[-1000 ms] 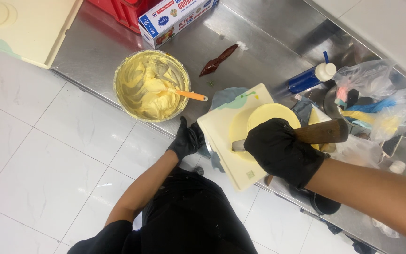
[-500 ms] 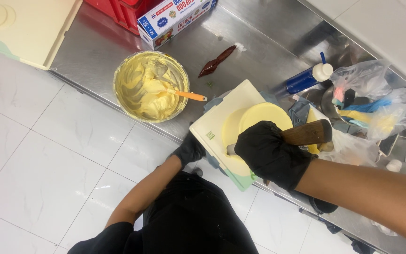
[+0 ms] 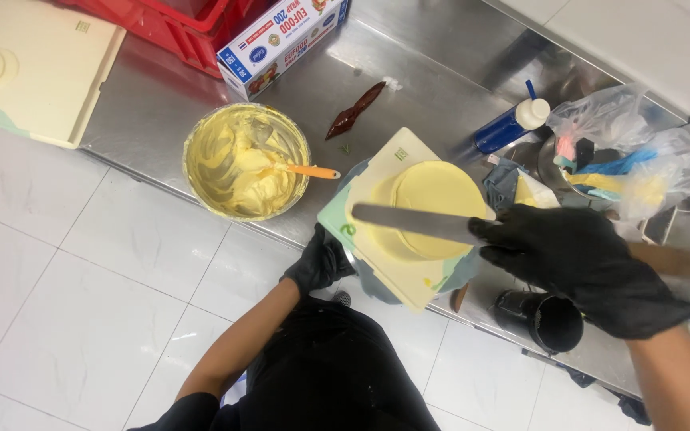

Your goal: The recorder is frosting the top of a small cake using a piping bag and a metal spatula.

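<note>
Cake, round and pale yellow [image 3: 438, 209], sits on a cream square board [image 3: 397, 267] right of the steel cream bowl [image 3: 246, 160]. Right hand [image 3: 580, 259] grips a long metal spatula [image 3: 417, 223] across it; left hand [image 3: 319, 261] clasps the board's edge.

Spatula [image 3: 417, 223] handle inside right hand [image 3: 580, 267]; left hand [image 3: 319, 263] fingertips under board [image 3: 397, 275].

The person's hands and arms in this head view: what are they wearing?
Both the left hand and the right hand wear thin, slightly shiny black gloves that end at the wrist. The forearms are bare, with no long sleeves, watch or bands in view. A dark, black-looking top covers the body and reaches the left upper arm.
</note>
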